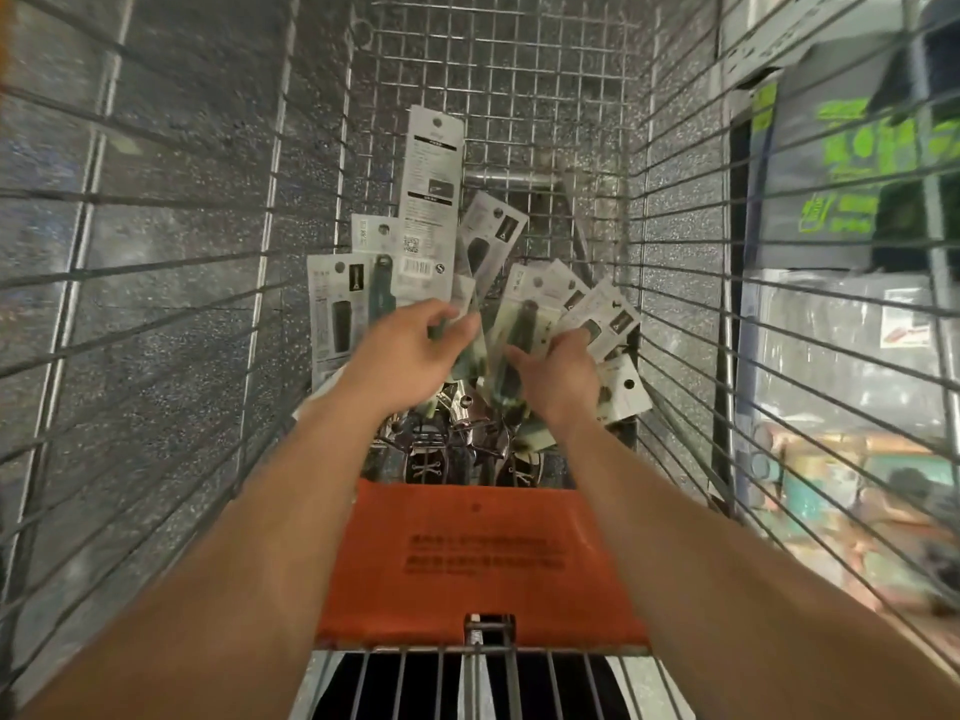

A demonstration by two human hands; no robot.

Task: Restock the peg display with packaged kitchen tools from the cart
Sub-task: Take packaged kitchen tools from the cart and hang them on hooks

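Inside the cart [493, 70], left hand [410, 350] fingers pinch a pack [467, 356] — right hand [561, 376] fingers clasp fanned packs [597, 314]

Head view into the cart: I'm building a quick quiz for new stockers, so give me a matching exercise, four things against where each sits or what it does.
1 left hand
2 right hand
3 orange flap
4 tall white package

A nearest the person
B stands upright, reaching highest
C grips fanned packages
D pinches a green-handled package

Pairs: 1-D, 2-C, 3-A, 4-B.
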